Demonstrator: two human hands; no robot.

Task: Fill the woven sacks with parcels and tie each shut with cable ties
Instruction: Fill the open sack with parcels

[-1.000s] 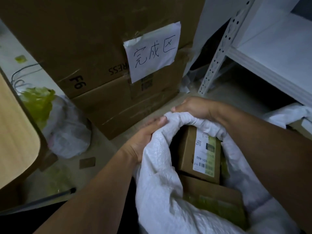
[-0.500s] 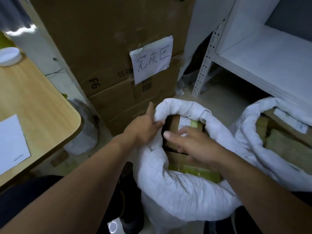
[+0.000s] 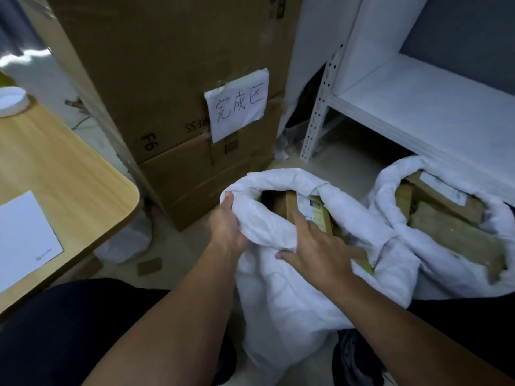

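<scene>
Woven sack [image 3: 278,274] rim seemingly within left fingers [image 3: 229,203]

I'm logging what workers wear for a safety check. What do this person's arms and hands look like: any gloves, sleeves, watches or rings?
Both forearms are bare to the bottom of the picture, with no sleeve showing. The left hand and the right hand wear no gloves. No watch, wristband or ring shows on either.

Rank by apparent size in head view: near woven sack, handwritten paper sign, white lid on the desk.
1. near woven sack, held by left hand
2. handwritten paper sign
3. white lid, partly cut off at the frame edge
</scene>
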